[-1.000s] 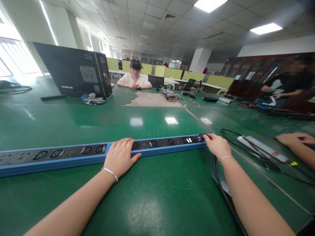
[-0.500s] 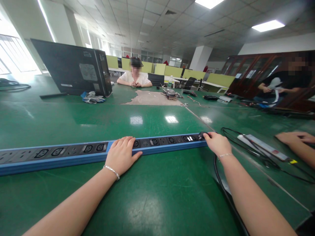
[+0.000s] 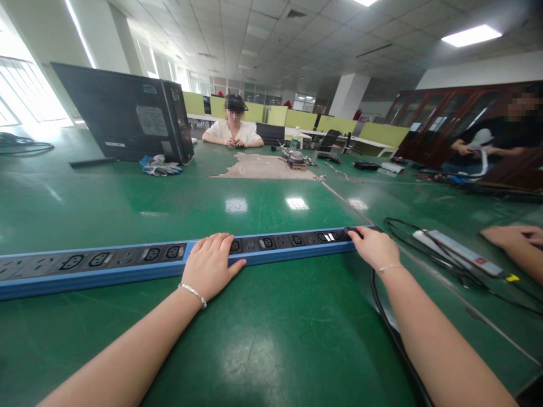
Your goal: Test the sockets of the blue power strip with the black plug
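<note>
A long blue power strip (image 3: 144, 274) with a black row of sockets lies across the green table. My left hand (image 3: 210, 263) is closed over the middle of the strip, fingers on top and thumb along the near side. At the strip's right end, my right hand (image 3: 375, 249) grips a black plug (image 3: 351, 230) against the socket face. The fingers partly cover this plug, so how deep it sits cannot be seen. A thick black cable (image 3: 388, 328) runs down from beneath my right hand toward the near edge of view.
To the right lie a white power strip (image 3: 462, 254) and black cables, with another person's hands (image 3: 509, 237) beside them. A black computer case (image 3: 123, 118) and gloves (image 3: 159, 165) stand at left. Two people are beyond, one seated opposite (image 3: 232, 131).
The view has shifted slightly. Both hands keep their places on the strip and the plug; a little less of the plug shows past my right fingers.
</note>
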Demonstrator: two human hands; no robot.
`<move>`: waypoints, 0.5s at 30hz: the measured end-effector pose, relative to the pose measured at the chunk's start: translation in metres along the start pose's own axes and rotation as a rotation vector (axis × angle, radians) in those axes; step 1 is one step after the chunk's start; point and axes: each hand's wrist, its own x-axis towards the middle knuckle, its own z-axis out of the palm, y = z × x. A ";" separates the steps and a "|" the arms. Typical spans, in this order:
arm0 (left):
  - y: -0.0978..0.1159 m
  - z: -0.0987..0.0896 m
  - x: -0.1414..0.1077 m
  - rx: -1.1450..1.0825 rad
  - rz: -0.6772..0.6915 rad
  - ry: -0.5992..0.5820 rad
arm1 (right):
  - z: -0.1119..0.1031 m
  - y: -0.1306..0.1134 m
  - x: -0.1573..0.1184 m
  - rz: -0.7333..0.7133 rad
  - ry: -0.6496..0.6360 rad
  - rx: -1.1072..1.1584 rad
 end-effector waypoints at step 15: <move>0.001 -0.001 0.000 -0.025 -0.010 0.004 | 0.023 0.017 0.011 0.136 0.228 0.543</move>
